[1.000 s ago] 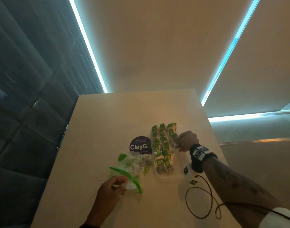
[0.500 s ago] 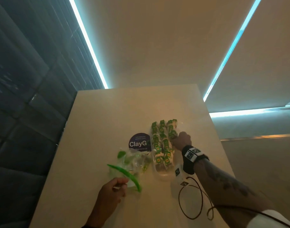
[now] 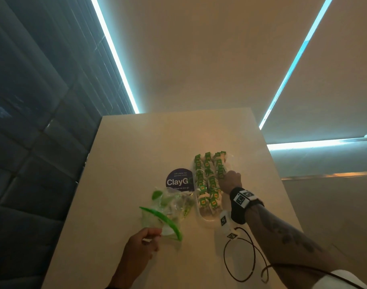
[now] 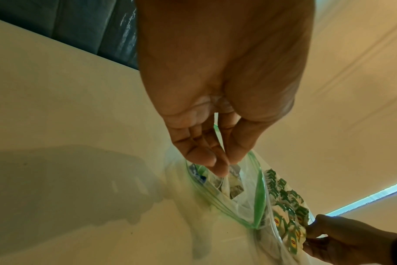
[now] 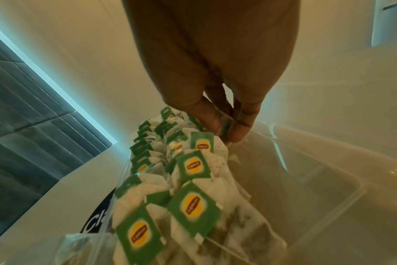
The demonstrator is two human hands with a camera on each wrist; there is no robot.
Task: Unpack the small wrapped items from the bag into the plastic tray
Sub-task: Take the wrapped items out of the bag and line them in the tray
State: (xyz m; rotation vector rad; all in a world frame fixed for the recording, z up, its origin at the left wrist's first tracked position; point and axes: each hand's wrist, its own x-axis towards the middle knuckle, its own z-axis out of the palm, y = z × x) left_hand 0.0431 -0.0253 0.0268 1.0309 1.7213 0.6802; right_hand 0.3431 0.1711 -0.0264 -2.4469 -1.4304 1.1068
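The right hand (image 3: 230, 182) reaches into the clear plastic tray (image 3: 207, 221), thumb and fingers (image 5: 240, 132) pinched on one tea bag (image 5: 224, 123) at the right edge of the rows. The left hand (image 3: 139, 246) sits at about 7 o'clock from the tray, its thumb and fingertips (image 4: 215, 161) pinching the near rim of the clear zip bag (image 3: 174, 205), holding the green-striped mouth open. A few pale packets (image 4: 233, 186) show inside the bag, too blurred to count.

Lipton tea bags (image 3: 207, 178) with green tags stand packed in rows along the tray, filling its left and far parts; the near right of the tray floor is bare in the right wrist view. The bag lies just beside the tray, at its 8 o'clock. A round dark ClayG sticker (image 3: 179, 180) lies flat on the pale table (image 3: 136, 147), touching the tray's left side at 9 o'clock. A black cable (image 3: 240, 255) loops on the table at the tray's 5 o'clock, below the black wrist strap (image 3: 243, 203).
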